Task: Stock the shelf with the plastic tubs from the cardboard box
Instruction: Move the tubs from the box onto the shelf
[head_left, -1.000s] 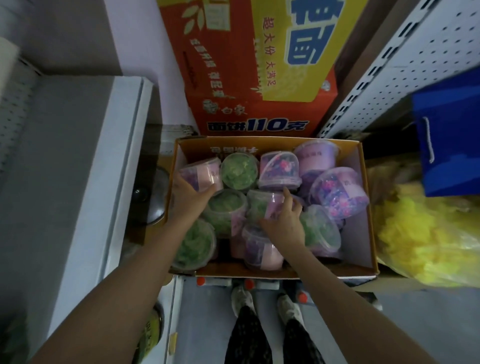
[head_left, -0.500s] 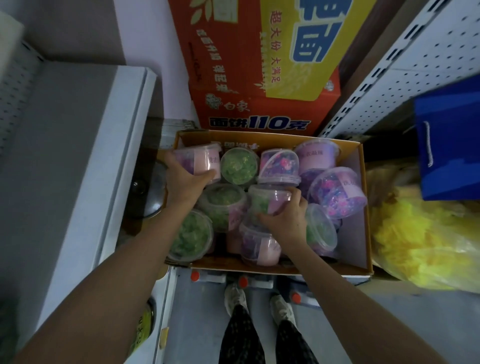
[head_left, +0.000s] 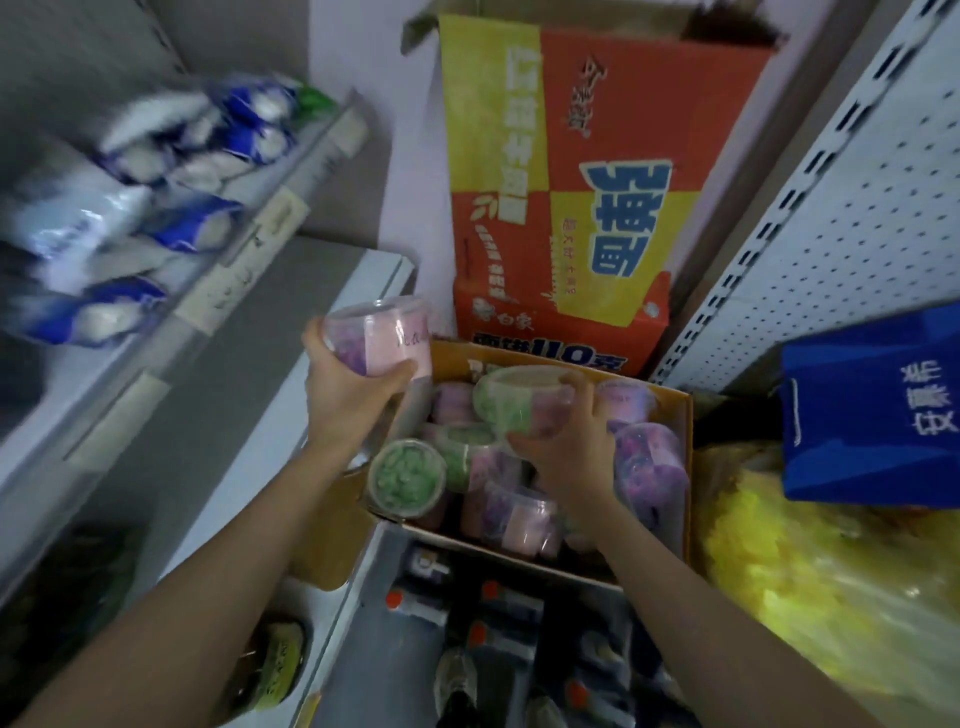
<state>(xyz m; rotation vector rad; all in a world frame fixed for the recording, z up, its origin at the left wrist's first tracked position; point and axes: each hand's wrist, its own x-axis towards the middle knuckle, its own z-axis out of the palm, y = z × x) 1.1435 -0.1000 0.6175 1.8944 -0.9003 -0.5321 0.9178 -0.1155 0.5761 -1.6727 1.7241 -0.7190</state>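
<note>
Several blue-and-white packets (head_left: 156, 208) lay heaped on the upper ledge at the far left, blurred, with paper price labels (head_left: 244, 260) along its front edge. Below them ran the grey shelf (head_left: 249, 374), bare where it could be seen, its white edge ending just beside the cardboard box (head_left: 687, 467).

At that edge the left hand (head_left: 348, 400) gripped a pink-and-purple tub (head_left: 384, 338), fingers and thumb curled round its lower wall, the tub held upright with its lid on top, above the box's left corner and next to the shelf. Lower down, inside the box, a green tub (head_left: 408, 478) lay tilted against the near left wall, with more pink, purple and green tubs crowded around it.

To its right, the right hand (head_left: 571, 447) was wrapped round a green-and-pink tub (head_left: 519, 400), thumb below and fingers over the far side, holding it tilted just above the others in the box. Behind the box an orange-and-yellow carton (head_left: 561, 208) stood against the wall.

Further right rose a white perforated panel (head_left: 831, 234). A blue bag (head_left: 872, 410) hung in front of its lower part, and a yellow plastic bag (head_left: 831, 571) bulged beneath it, touching the box's right wall.
</note>
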